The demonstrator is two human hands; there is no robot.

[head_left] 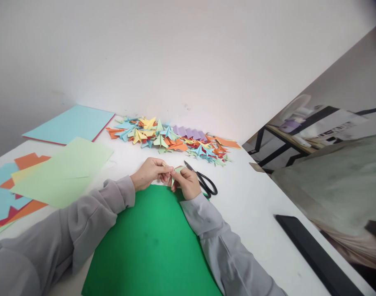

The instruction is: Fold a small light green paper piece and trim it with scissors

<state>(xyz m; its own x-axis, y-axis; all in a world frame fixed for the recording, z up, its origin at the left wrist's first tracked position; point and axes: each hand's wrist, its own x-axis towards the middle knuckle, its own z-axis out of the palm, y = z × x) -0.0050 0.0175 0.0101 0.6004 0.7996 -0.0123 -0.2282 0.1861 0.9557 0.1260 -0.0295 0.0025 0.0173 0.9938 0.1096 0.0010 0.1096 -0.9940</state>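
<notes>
Both hands meet above the far edge of a green sheet (151, 242), pinching a small piece of folded light-green paper (178, 169). My left hand (152, 173) grips its left side between thumb and fingers. On the other side my right hand (187, 182) is closed on the same paper, covering part of it. Black-handled scissors (208, 185) lie just right of my right hand, blades pointing away. Beyond the hands spreads a pile of small folded paper planes (160, 140) in yellow, blue, green and orange.
Light-green sheets (64, 168) overlap orange and blue paper scraps (3, 176) on the left. A large blue sheet (70, 123) lies by the wall. A long black bar (311, 250) rests along the table's right edge; past it stands a shelf (286, 135) with items.
</notes>
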